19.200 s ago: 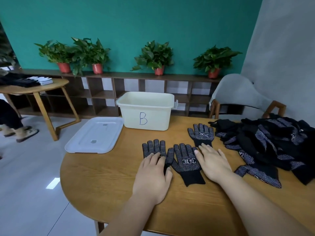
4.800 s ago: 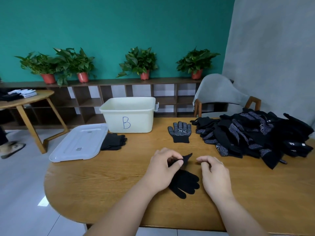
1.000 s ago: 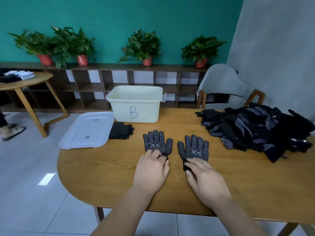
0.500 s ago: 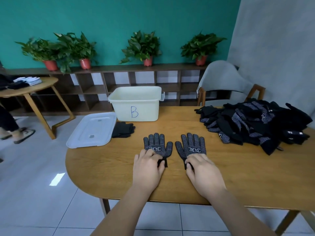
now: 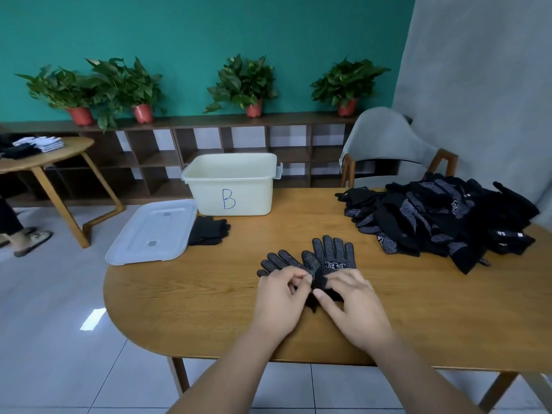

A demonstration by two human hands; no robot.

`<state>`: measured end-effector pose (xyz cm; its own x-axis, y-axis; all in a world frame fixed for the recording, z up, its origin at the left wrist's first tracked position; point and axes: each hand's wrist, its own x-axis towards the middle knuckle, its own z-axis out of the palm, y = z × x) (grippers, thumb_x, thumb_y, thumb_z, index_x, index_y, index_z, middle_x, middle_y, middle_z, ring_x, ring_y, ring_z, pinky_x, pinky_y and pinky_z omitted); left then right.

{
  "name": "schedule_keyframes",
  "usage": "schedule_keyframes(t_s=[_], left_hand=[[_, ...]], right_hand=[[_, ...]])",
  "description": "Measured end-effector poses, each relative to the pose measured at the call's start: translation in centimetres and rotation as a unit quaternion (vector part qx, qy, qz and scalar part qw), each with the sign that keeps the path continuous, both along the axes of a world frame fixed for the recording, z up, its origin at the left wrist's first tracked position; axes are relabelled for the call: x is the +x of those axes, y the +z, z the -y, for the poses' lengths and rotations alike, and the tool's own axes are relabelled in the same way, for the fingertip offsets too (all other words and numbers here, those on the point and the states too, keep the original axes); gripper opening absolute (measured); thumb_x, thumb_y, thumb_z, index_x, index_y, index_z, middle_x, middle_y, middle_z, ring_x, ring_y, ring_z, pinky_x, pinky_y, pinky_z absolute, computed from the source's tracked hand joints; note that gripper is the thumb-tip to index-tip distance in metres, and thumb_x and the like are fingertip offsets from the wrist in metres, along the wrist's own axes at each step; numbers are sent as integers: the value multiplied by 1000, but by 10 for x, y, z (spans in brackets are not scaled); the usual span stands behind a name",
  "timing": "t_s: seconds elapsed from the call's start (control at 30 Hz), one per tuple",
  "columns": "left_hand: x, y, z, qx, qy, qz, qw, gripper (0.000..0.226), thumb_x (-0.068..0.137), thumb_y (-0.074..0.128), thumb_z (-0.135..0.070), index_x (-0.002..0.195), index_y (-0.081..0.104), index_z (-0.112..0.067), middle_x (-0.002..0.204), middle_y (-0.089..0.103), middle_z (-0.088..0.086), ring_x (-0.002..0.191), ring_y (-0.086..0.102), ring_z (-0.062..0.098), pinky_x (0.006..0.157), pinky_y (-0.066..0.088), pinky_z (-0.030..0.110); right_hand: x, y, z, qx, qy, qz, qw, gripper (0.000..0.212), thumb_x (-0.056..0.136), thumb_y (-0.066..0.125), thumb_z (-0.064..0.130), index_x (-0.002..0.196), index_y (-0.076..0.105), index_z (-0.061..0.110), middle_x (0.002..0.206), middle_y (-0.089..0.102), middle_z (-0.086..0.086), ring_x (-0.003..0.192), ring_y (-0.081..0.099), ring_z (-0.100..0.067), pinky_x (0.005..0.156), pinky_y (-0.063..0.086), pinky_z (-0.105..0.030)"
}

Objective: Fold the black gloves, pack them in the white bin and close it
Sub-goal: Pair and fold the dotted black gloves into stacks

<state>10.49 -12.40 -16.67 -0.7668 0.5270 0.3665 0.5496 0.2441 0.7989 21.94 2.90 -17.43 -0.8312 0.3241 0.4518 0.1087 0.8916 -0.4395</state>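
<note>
Black knit gloves [image 5: 334,255]: white-dotted, overlapped, fingers spread.
Left hand [image 5: 279,303]: cuffs are pinched.
Right hand [image 5: 352,300]: cuffs are pinched.

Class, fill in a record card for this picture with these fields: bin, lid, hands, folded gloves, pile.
bin: white bin, marked B, uncovered, on the far side of the table
lid: lid lies flat to the left of the bin
hands: left hand and right hand pinch the cuffs of the dotted gloves
folded gloves: folded gloves lie beside the lid, outside the bin
pile: loose pile at the table's right
</note>
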Motion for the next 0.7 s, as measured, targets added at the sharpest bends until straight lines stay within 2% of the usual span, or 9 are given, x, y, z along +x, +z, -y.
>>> schedule_keyframes(t_s=[0.1,0.13,0.17,0.23,0.27,0.33,0.37,0.47,0.7], left_hand=[[-3,-11,-1,-7,26,-31,999,13,96,65,-37,104,75,-39,85,68,-23,97,58,6,90,51,42],[-5,-13,-1,-2,37,-33,999,15,97,67,-32,108,75,-38,92,68,-25,105,55,6,93,49,41],[-7,-14,0,0,48,-38,998,18,97,69,-27,111,74,-37,101,67,-25,111,53,6,98,48,41],[-10,-15,1,-6,60,-52,997,23,96,71,-21,115,73,-35,114,65,-23,118,49,7,105,44,39],[-10,-16,1,-11,60,-60,996,26,96,72,-20,118,72,-34,118,63,-21,121,47,7,107,42,38],[-9,-16,0,-27,53,-71,996,33,95,71,-20,124,69,-34,125,59,-19,126,43,10,111,39,38],[-9,-15,-1,-34,49,-74,996,35,95,70,-20,127,67,-33,127,57,-18,128,42,11,112,39,38],[-8,-14,-3,-54,42,-83,994,39,97,66,-23,135,61,-31,137,52,-15,136,38,11,116,37,40],[-9,-16,-4,-104,33,-110,988,46,97,58,-40,141,56,-29,150,47,-13,151,28,17,124,30,45]], right_hand=[[0,1,-2,-40,-7,-25,999,12,92,70,38,89,68,27,103,64,26,111,52,-5,92,51,-42],[1,3,-2,-51,-8,-37,998,8,90,74,30,89,66,28,99,63,27,107,54,-5,90,52,-43],[2,5,-1,-64,-12,-46,997,13,89,76,24,88,64,31,96,62,28,103,56,-4,88,53,-42],[4,10,1,-97,-18,-56,993,21,89,78,20,89,63,34,92,62,29,96,58,1,86,52,-34],[5,13,2,-116,-23,-60,991,22,89,78,19,89,63,35,89,63,30,91,60,3,82,49,-26],[7,17,2,-164,-35,-64,984,23,91,77,17,89,64,36,81,64,34,74,61,4,68,39,-10],[8,21,0,-184,-37,-64,980,23,92,77,16,89,65,35,79,64,34,70,61,3,65,38,-9],[8,42,-7,-211,-25,-77,974,24,93,75,12,92,69,36,87,72,26,83,68,-1,75,49,-15],[-1,131,-30,-212,59,-67,973,25,92,72,7,92,75,32,94,76,14,89,70,-7,84,55,-28]])
